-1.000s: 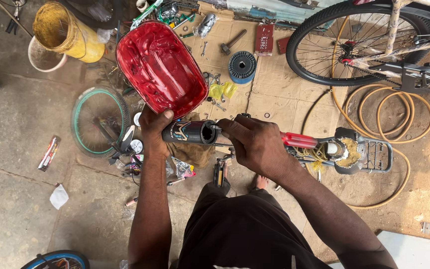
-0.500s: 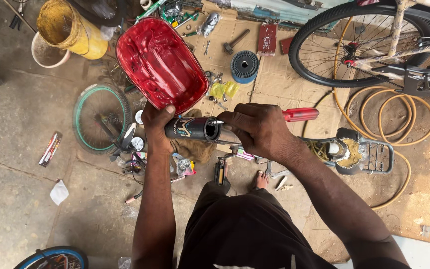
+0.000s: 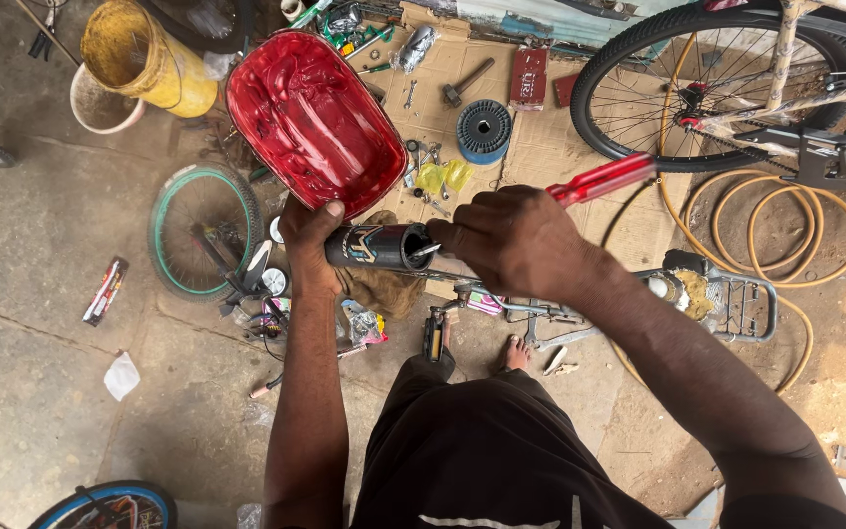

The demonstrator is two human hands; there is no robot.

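Shorts and my bare foot (image 3: 514, 351) fill the near edge at six o'clock, with the ground below them. Just above, my left hand (image 3: 307, 233) is wrapped closed around the far end of a short black tube (image 3: 376, 246), thumb over the top. The tube lies level, long axis running nine to three, its open mouth facing three o'clock toward my right hand (image 3: 516, 238). That hand is closed on a red-handled screwdriver (image 3: 602, 179); the handle sticks out toward two o'clock, and the thin metal tip (image 3: 425, 251) sits right at the tube's mouth, touching or just inside, I cannot tell which. So the tool enters along the tube's own axis, from the right, and the right hand is the nearer one to the opening.

Beyond the left hand at eleven o'clock, a red tub of grease (image 3: 313, 120) tilts toward me; whether that hand also props it I cannot tell. Farther out: a small green-rimmed wheel (image 3: 170, 211) at nine, a yellow bucket (image 3: 144, 61) at ten, a hammer (image 3: 467, 82) on cardboard (image 3: 540, 147) at twelve, a bicycle wheel (image 3: 697, 83) at one, coiled hose (image 3: 834, 216) at three.
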